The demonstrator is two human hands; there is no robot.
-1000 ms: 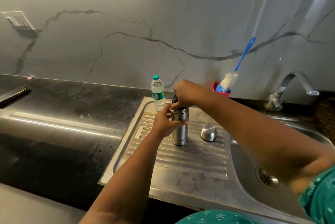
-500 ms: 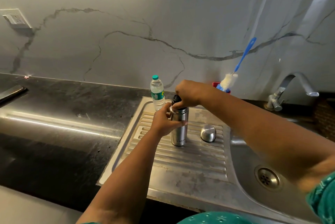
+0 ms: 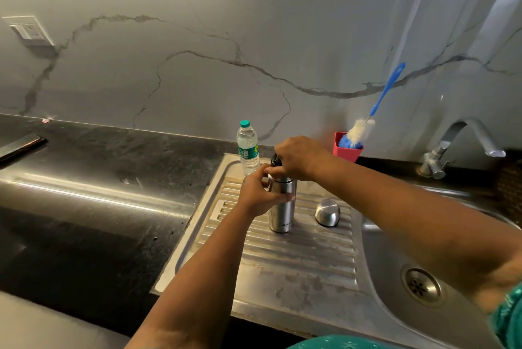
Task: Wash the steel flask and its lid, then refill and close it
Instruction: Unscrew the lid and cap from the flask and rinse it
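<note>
A steel flask (image 3: 282, 213) stands upright on the ribbed steel drainboard (image 3: 282, 258). My left hand (image 3: 258, 193) grips its upper body. My right hand (image 3: 299, 158) is curled over the top and holds the black stopper (image 3: 274, 161), of which only a dark edge shows. The flask's steel outer lid (image 3: 327, 212) lies mouth down on the drainboard, just right of the flask and apart from both hands.
A small plastic water bottle (image 3: 248, 148) with a green cap stands behind the flask. A red cup (image 3: 347, 149) with a blue-handled bottle brush (image 3: 364, 128) sits by the wall. The sink basin (image 3: 395, 258) and tap (image 3: 463, 142) are at right. A phone (image 3: 19, 146) lies far left.
My right hand has shifted slightly on the stopper, as if turning it. The flask and my left hand stay in place.
</note>
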